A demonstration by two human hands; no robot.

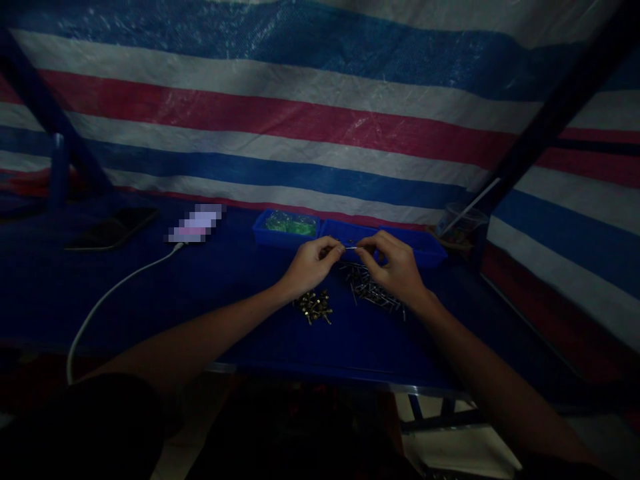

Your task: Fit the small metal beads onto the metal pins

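Observation:
Both my hands meet over the blue table (210,313). My left hand (313,265) is closed in a pinch, and my right hand (395,267) is closed the same way; between their fingertips runs a thin metal pin (351,248), held at both ends. Under my left wrist lies a small heap of brass-coloured bits (313,307). A loose pile of thin grey metal pins (373,290) lies under my right hand. Just behind the hands stand two blue trays: the left tray (286,230) holds green pieces, the right tray (425,250) is partly hidden by my fingers.
A white cable (107,293) runs from the table's front edge to a small pale device (196,225). A dark phone (115,228) lies at the left. A clear plastic cup (463,223) stands at the right by a dark slanting pole. A striped tarpaulin hangs behind.

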